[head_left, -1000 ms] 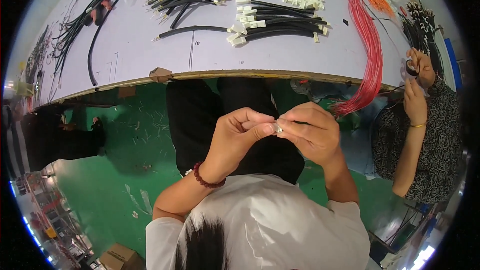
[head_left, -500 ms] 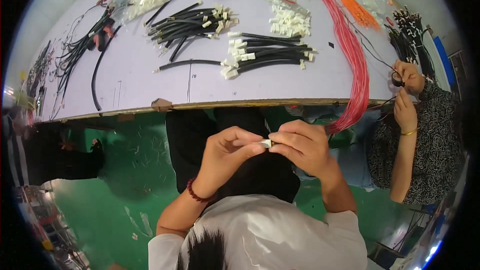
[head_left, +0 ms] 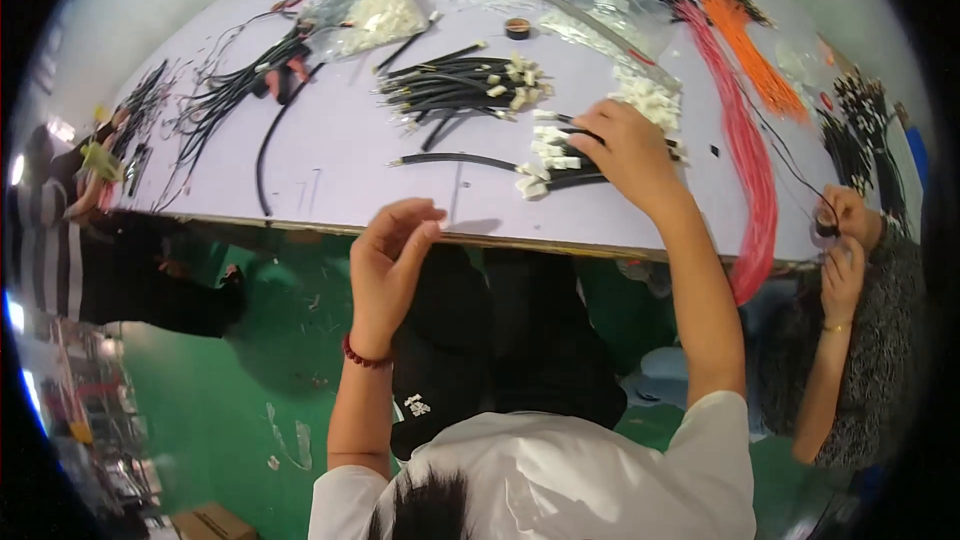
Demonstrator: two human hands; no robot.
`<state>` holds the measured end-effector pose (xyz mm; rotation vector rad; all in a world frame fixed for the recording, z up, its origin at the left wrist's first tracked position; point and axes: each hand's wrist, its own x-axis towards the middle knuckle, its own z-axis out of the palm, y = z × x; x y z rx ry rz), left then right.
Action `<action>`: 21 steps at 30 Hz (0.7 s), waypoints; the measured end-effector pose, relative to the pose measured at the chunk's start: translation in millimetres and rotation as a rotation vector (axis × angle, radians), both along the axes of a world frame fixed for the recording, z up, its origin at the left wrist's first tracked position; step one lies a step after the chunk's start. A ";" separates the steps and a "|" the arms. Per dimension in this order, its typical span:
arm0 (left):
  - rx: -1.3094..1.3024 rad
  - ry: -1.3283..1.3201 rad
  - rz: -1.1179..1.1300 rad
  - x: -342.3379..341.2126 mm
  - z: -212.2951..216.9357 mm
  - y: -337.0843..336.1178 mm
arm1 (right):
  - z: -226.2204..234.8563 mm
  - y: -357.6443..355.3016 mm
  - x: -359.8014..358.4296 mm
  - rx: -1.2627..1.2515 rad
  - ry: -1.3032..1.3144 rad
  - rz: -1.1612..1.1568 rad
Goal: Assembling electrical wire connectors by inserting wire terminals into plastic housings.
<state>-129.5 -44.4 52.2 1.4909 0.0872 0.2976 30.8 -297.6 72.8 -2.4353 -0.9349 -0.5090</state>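
Note:
My right hand [head_left: 630, 155] is over a row of black cables [head_left: 575, 180] with white connectors [head_left: 545, 150] on their ends. Its thumb and fingers stand apart among the cables, and I see nothing gripped. In front of the table edge hovers my left hand [head_left: 390, 260], thumb and fingers curved and apart, holding nothing visible. One single black cable [head_left: 450, 158] lies left of the row, its white end near the connectors. Beyond it is a heap of black cables [head_left: 440, 85] with white connectors and bare tips. Loose white connectors [head_left: 650, 100] are piled past my right hand.
A bag of white pieces [head_left: 385, 15], a tape roll [head_left: 517, 28] and pliers-like red handles [head_left: 285, 78] lie farther back. Pink wires [head_left: 740, 170] hang over the edge on the right, beside orange wires [head_left: 750, 55]. A co-worker's hands [head_left: 845, 240] hold black tape.
My hands have separated from the small white connector they held over my lap. The right has reached up onto the cable row; the left has moved left and up. The view has shifted.

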 end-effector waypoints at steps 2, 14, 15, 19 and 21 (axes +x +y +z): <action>0.384 -0.059 0.160 10.0 -2.7 31.3 | -1.7 -1.5 -6.6 0.072 -0.008 -0.012; 1.250 -0.199 0.334 67.3 -8.1 77.6 | -4.4 49.0 -41.6 0.168 -0.026 0.241; 1.227 -0.191 0.358 65.4 -3.7 77.6 | -3.3 52.9 -41.1 0.157 -0.010 0.265; 1.100 -0.427 0.509 34.8 32.0 67.5 | 7.3 72.9 -45.7 0.195 -0.014 0.299; 0.996 -0.573 0.527 24.4 48.4 55.0 | 15.7 83.2 -52.3 0.267 0.039 0.332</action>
